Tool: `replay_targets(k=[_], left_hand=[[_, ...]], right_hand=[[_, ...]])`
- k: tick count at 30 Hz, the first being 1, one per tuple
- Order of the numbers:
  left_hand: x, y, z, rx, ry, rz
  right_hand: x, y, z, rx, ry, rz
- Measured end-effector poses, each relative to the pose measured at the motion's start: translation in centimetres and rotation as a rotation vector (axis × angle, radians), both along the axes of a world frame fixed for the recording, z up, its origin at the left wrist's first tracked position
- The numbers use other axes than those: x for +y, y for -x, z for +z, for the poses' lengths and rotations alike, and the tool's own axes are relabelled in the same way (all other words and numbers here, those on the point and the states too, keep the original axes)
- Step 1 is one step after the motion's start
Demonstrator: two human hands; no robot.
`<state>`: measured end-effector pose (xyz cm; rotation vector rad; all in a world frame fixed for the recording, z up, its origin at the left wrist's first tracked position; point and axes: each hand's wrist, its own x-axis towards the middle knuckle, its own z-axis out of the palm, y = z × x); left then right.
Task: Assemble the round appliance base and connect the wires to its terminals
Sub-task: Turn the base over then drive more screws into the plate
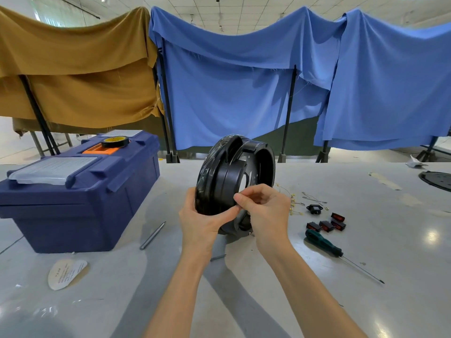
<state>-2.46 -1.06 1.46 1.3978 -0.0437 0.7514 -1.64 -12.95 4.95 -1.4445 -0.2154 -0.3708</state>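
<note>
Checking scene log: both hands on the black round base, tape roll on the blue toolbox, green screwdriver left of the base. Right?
No. The head view shows the green screwdriver lying right of the black round base, not left. The rest holds.

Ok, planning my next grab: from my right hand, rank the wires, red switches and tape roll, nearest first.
1. Wires, just right of the right hand.
2. Red switches, farther right on the table.
3. Tape roll, back left atop the toolbox.

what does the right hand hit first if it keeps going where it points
Probably the rim of the round base, which the right hand nearly touches; just beyond lies the left hand thumb. Depth unclear.
</note>
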Motion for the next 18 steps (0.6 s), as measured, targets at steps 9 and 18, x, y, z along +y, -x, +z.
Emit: replay_targets(k=[9,18], left_hand=[[-0.5,0.3,1.1,0.016,-0.306,0.123],[-0.8,0.9,0.3,0.032,-0.859,0.298]], right_hand=[[0.3,1.6,-0.7,0.171,-0.188,-0.122],[-2.7,3.8,-1.9,0.722,-0.571,0.266]])
